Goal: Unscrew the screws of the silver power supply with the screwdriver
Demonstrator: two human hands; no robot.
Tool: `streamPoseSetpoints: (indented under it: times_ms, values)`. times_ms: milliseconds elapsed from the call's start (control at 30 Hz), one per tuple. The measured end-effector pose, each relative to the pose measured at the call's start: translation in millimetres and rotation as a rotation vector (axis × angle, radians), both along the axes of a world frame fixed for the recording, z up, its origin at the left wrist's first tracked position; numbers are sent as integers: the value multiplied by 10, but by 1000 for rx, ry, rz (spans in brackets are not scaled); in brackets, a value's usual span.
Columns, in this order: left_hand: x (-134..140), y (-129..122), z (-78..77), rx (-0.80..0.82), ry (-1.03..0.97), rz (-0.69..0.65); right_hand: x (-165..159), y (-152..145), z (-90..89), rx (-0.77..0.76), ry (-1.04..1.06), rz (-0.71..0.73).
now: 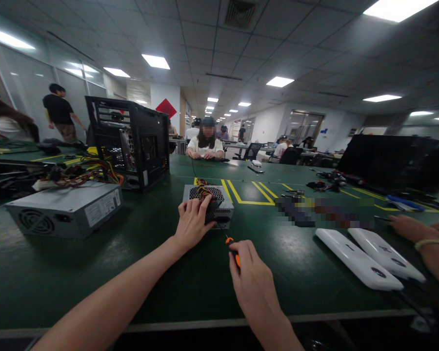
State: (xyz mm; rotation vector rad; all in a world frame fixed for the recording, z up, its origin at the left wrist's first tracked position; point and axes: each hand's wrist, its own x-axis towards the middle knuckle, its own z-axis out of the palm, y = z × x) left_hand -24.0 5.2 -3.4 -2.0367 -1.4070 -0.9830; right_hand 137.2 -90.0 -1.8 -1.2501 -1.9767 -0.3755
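A small grey computer power supply (225, 209) with a perforated case sits on the green table in front of me. A bundle of red, yellow and black cables (204, 189) lies on top of it. My left hand (192, 219) grips its near left side, fingers over the top and thumb low at the front. In my right hand (254, 273), closed around the handle, is an orange and black screwdriver (237, 260). Its thin shaft points up and left toward the front of the power supply. Whether the tip touches anything cannot be made out.
A larger power supply (69, 209) and an open black computer case (131, 141) stand to the left. Two white devices (358, 258) lie at right, near another person's hand (411, 231). Dark monitors (384, 161) stand behind. A person (205, 144) sits across the table.
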Motion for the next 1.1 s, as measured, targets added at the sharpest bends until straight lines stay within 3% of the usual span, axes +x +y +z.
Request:
streamPoseSetpoints:
  times_ms: [133,267,500,633,767,867,933,1100]
  values:
    - [-2,13,-2,6,6,2,-137,10,100,142,-278,23]
    - [-6,26,-2,19,9,15,-187,24,176,187,-409,87]
    - [1,-2,5,6,-6,-9,-24,14,134,362,-641,205]
    - [-3,-1,3,4,-1,2,44,74,140,143,-561,316]
    - [-8,7,-5,1,2,3,91,151,193,-85,-247,220]
    - [-6,6,-4,-1,0,5,126,193,211,-184,-67,319]
    - [-4,2,1,-5,2,9,151,213,192,-238,-55,396]
    - [-1,-7,13,-17,-2,1,248,229,115,-278,-263,483]
